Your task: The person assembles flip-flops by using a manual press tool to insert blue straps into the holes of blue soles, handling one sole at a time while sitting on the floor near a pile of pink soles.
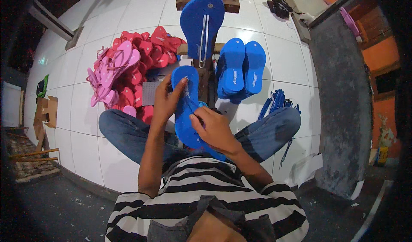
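Over my crossed legs I hold a blue flip-flop sole (pixel 185 122), its long side running toward and away from me. My left hand (pixel 168 99) is closed on its far left edge, the thumb lying across the upper face. My right hand (pixel 213 129) is pinched at the sole's right edge on what looks like a blue strap; the fingers partly hide it. Beyond them another blue sole (pixel 192 25) rests on a wooden stand (pixel 231 3). A long looped metal wire tool (pixel 204 40) lies over that sole.
Stacked blue soles (pixel 234 68) stand right of the stand. Loose blue straps (pixel 279 101) lie near my right knee. A heap of red flip-flops (pixel 159 36) and pink flip-flops (pixel 116 68) fills the left. A cardboard box (pixel 50 111) sits farther left on the white tiled floor (pixel 77 109).
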Tool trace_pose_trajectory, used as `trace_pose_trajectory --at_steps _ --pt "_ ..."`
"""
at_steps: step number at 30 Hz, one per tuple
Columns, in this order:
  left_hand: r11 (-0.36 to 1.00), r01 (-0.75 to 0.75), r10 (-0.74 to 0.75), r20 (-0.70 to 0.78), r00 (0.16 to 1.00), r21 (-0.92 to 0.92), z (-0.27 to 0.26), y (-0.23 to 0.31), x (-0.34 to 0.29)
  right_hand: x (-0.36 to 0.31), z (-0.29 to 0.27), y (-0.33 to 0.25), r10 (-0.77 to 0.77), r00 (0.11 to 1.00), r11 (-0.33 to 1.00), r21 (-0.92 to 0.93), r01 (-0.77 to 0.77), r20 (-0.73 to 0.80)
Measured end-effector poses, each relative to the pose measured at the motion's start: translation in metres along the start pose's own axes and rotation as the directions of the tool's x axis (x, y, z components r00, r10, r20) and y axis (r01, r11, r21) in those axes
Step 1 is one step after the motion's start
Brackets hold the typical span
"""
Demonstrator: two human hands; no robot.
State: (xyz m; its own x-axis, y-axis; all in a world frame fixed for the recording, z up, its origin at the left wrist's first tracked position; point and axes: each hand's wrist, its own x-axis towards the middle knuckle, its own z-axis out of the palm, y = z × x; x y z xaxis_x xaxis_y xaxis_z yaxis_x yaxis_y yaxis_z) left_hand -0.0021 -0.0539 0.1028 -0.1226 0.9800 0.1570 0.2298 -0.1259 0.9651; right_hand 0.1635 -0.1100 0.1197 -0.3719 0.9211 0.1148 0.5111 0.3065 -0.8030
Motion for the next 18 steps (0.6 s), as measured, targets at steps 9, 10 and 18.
trace_pose_trajectory --at_steps 9,10,18 --pt "0.982 0.188 -0.183 0.312 0.932 0.014 -0.001 -0.016 -0.031 0.004 0.003 0.045 0.231 0.658 -0.127 0.693 -0.71 0.716" --pt "0.957 0.283 -0.246 0.341 0.907 -0.061 -0.007 -0.022 -0.035 0.0 0.002 0.048 0.25 0.632 -0.173 0.676 -0.716 0.734" --pt "0.917 0.385 -0.265 0.558 0.786 -0.106 -0.018 -0.001 -0.038 -0.012 -0.015 0.051 0.189 0.572 -0.233 0.603 -0.763 0.798"
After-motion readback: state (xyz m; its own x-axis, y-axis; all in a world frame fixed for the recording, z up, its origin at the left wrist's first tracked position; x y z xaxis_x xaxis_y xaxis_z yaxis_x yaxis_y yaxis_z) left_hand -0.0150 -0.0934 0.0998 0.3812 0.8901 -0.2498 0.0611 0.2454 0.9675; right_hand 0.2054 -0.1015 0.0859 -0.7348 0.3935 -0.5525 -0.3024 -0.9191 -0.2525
